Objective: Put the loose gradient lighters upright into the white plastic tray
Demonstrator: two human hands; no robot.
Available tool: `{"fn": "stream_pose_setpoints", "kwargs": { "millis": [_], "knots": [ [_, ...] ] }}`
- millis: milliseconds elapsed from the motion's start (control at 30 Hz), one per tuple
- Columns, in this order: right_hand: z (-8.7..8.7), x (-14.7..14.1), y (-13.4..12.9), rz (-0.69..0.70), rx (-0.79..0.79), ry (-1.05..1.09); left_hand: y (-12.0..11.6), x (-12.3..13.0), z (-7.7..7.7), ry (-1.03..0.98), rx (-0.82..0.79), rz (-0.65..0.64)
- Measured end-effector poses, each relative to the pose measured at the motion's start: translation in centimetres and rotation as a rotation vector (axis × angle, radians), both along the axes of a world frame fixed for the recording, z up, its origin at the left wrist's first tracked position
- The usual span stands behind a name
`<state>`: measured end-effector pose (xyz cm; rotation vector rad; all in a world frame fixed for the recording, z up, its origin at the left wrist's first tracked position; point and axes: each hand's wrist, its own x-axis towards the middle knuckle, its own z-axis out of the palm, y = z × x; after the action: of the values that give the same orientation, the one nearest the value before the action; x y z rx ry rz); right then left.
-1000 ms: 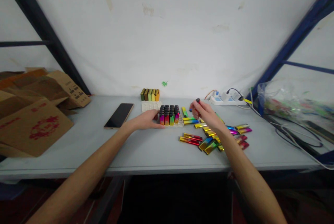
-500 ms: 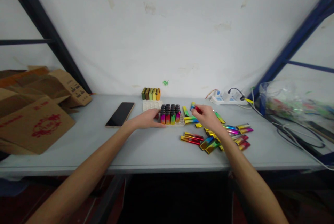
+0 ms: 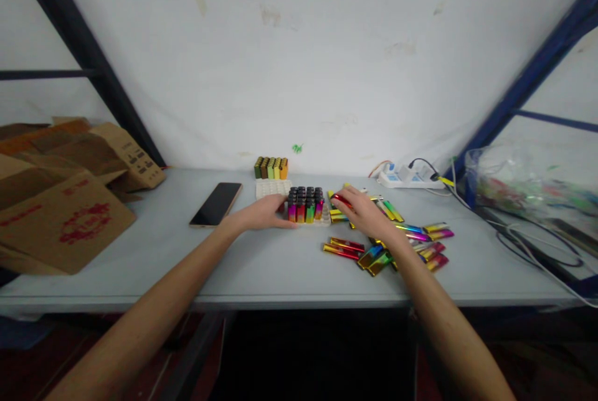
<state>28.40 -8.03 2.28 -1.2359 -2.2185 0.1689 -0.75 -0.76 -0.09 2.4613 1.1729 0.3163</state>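
Observation:
Several shiny lighters with black tops stand upright in rows in a clear tray, whose right end shows bare slots. My left hand rests against the left side of this group, thumb in front and fingers behind, around the tray's end. Just right of the tray, my right hand is closed on a red lighter, held tilted above the table. Loose metallic lighters in gold, red, blue, green and purple lie scattered below and right of my right hand, partly hidden by it and the forearm.
A pale slotted tray lies behind my left hand, with a block of green, brown and orange lighters beyond it. A phone and cardboard boxes are left. A power strip, cables and a plastic bag are right.
My right hand has moved left and slightly down toward the tray with the red lighter, uncovering some loose lighters behind it. My left hand has stayed put.

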Motion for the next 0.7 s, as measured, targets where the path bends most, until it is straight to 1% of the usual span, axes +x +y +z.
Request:
{"fn": "stream_pose_setpoints", "kwargs": {
  "millis": [67, 133, 333, 567, 700],
  "knots": [
    [0.0, -0.1, -0.1, 0.034, 0.032, -0.015, 0.0, 0.0, 0.0, -0.002, -0.001, 0.002],
    [0.1, -0.2, -0.2, 0.021, 0.038, -0.028, 0.0, 0.0, 0.0, -0.008, -0.001, 0.002],
    [0.6, -0.6, -0.4, 0.009, -0.020, -0.047, -0.2, 0.1, 0.2, -0.014, -0.004, -0.005],
    [-0.3, -0.5, -0.1, 0.068, -0.144, -0.027, -0.3, 0.2, 0.4, -0.043, -0.006, -0.019],
    [-0.5, -0.6, 0.0, 0.107, -0.145, -0.018, -0.3, 0.1, 0.4, -0.034, 0.006, -0.016]
  ]
}}
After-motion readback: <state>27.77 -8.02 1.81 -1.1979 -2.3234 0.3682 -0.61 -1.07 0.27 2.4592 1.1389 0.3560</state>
